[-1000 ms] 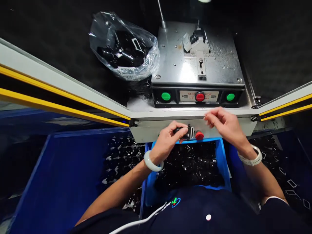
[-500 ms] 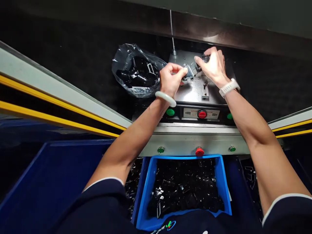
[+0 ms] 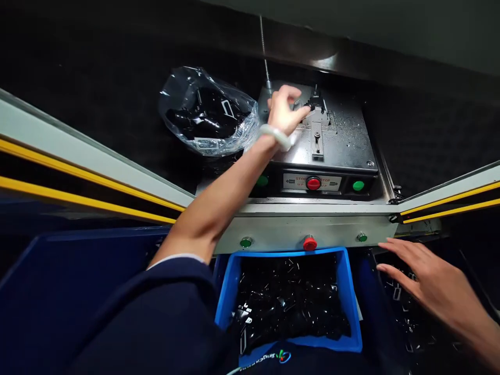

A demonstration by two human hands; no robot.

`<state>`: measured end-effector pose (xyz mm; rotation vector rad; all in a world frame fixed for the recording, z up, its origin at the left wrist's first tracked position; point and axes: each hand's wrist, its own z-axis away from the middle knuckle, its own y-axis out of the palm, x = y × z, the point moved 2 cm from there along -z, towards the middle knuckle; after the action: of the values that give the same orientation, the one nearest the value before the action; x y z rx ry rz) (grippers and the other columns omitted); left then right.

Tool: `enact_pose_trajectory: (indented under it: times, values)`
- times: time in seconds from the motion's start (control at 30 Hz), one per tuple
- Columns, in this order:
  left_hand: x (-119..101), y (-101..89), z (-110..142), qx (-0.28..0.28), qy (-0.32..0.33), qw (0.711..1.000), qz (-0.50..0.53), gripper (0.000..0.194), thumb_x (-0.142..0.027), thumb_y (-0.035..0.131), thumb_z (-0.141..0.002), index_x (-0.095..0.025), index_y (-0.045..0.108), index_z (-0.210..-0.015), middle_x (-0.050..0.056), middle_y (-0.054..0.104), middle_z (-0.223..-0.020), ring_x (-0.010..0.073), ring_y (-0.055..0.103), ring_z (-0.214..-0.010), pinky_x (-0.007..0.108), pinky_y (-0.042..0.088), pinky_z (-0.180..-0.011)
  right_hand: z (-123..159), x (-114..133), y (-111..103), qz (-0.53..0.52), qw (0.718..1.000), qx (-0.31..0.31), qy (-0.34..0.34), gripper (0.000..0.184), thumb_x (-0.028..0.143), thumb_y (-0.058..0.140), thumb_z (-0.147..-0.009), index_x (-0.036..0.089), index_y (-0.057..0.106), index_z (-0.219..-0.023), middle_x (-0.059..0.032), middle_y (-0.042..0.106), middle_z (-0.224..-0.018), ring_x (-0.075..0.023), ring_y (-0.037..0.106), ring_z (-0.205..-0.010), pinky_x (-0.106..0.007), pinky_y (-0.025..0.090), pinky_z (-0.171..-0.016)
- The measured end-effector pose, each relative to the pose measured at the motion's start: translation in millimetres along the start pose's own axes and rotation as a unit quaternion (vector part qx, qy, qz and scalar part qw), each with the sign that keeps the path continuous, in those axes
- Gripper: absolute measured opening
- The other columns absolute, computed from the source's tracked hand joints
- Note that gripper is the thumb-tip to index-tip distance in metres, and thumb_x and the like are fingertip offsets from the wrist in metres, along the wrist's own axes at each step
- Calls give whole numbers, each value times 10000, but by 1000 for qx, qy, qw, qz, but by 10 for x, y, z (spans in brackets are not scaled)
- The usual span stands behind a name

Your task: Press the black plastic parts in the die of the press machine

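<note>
Up on the steel fixture plate (image 3: 344, 133), the left hand (image 3: 283, 117) has its fingers (image 3: 299, 108) narrow against the black-topped clamp (image 3: 318, 107), while the right hand (image 3: 433, 281) hovers, fingers spread wide and empty, above black plastic parts (image 3: 402, 307).

A crate (image 3: 230, 291) of parts (image 3: 289, 302) sits before you, with a bin (image 3: 369, 307) to its right, under your right hand (image 3: 433, 286). Behind them is a button panel (image 3: 312, 183), then a plate (image 3: 347, 135) bearing a clamp (image 3: 317, 104), your left hand (image 3: 285, 112) at it. A plastic bag (image 3: 207, 112) lies left of the plate.
</note>
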<state>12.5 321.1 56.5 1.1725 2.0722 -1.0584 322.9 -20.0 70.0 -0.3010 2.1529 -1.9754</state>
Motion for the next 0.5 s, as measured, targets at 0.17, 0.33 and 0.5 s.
enact_pose_trajectory:
  times: [0.17, 0.33, 0.5]
  values:
    - [-183, -935, 1676, 52, -40, 998, -23, 98, -192, 678, -961, -153, 761, -993, 50, 751, -982, 124, 672, -806, 279, 561, -779, -324, -27, 693, -76, 993, 79, 33, 297, 429, 554, -1036, 266, 707, -1231, -82, 766, -1212, -291, 735, -1093, -399, 600, -761]
    - [61, -1507, 2733, 200, -120, 966, -107, 261, -388, 702, -930, -203, 780, -1097, 76, 701, -1121, 152, 637, -751, 309, 546, -715, -459, -248, 1069, -122, 986, 89, 70, 163, 282, 579, -960, 216, 689, -1060, -96, 738, -1066, -270, 721, -928, -389, 545, -760]
    - [392, -1626, 2815, 307, -116, 919, -218, 373, -373, 716, -919, -255, 737, -1272, 94, 624, -1318, 180, 623, -807, 359, 558, -852, -471, -306, 1140, -159, 982, 65, 73, 120, 272, 593, -939, 207, 673, -1000, -85, 713, -1005, -234, 692, -836, -363, 506, -753]
